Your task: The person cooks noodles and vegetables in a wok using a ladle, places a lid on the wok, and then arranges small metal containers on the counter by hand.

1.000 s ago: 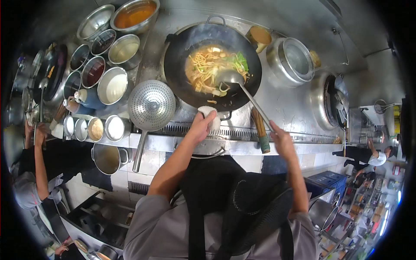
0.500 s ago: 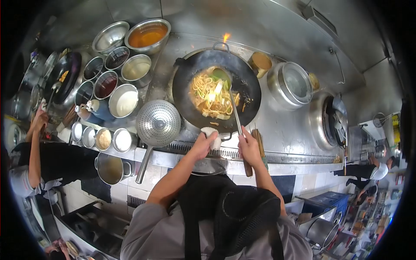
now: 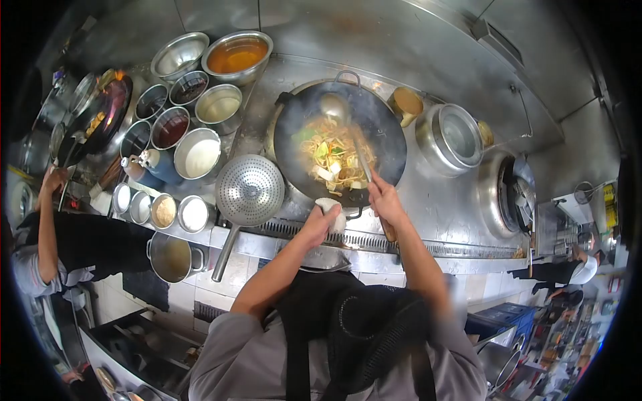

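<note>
- Black wok [image 3: 388, 150], steaming, at the middle of the range; metal pot [image 3: 428, 140] at its three o'clock.
- Ladle [image 3: 334, 107]: bowl inside the wok near twelve, handle running toward five.
- Perforated strainer [image 3: 249, 190]: just outside, at eight.
- Noodles [image 3: 338, 157]: in the wok, center toward six.
- Right hand [image 3: 386, 200]: at five, fingers curled around the ladle's handle.
- Left hand [image 3: 319, 225]: near six, thumb pressing white cloth [image 3: 331, 208]; cannot tell its other fingers.

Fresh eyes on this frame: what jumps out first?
The big dark wok in the middle, steam over its noodles, with the right hand on a long-handled ladle and the left holding a white cloth at the near rim. Then the perforated strainer left of it, below a cluster of metal bowls.
</note>
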Tool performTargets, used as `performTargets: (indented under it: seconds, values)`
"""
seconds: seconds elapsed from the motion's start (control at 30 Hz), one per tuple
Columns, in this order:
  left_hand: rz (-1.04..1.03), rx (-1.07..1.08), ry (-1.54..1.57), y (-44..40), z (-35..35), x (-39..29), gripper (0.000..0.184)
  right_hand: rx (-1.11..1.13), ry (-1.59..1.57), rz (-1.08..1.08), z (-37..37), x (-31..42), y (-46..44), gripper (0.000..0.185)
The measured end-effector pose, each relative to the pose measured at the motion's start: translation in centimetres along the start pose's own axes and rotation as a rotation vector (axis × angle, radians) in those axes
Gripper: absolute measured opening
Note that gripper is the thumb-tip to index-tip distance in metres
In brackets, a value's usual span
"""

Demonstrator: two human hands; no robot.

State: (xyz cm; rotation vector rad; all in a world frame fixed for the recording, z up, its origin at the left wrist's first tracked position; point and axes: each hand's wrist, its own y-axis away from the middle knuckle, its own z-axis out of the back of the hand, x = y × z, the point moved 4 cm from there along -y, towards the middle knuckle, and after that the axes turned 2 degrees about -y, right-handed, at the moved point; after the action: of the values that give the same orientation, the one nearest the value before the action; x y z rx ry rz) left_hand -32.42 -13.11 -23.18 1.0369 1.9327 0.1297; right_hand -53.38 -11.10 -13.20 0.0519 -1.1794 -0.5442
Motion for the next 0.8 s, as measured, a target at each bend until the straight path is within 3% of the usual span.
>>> performTargets:
  seconds: [0.1,0.2,0.27,0.33,0.43,0.47,0.5,0.57,0.67,0.8]
  values:
    - [-0.012,-0.010,0.017,0.4,-0.5,-0.5,0.056,0.164,-0.053,-0.033,0.4,-1.5,1.6,0.055]
    - [-0.013,-0.033,0.049,0.6,-0.5,-0.5,0.051,0.157,0.467,0.578,3.2,-2.3,5.3,0.060]
    - [-0.030,-0.049,0.076,0.6,-0.6,-0.6,0.044,0.060,0.654,0.639,6.6,-3.1,8.0,0.057]
    - [-0.027,-0.034,0.060,-0.1,0.0,0.2,0.048,-0.010,0.897,0.529,10.3,-3.7,10.0,0.054]
    - [-0.035,-0.043,0.064,-0.5,0.3,0.8,0.051,-0.168,1.194,0.564,14.0,-1.4,12.8,0.058]
    - [-0.047,-0.019,0.068,-0.6,0.4,0.8,0.051,-0.204,1.266,0.610,14.9,0.1,13.5,0.060]
    - [-0.059,0.007,0.072,-0.5,0.3,0.8,0.051,-0.227,1.294,0.622,15.4,2.8,14.5,0.050]
    - [-0.036,0.003,0.056,0.2,-0.4,0.0,0.050,-0.249,1.383,0.592,16.3,7.1,16.6,0.056]
    - [-0.034,-0.031,0.079,0.9,-0.8,-0.7,0.045,-0.166,1.210,0.370,16.8,13.6,19.8,0.044]
    - [-0.042,-0.025,0.083,0.1,-0.3,0.2,0.043,-0.044,1.051,0.156,16.7,14.6,22.1,0.045]
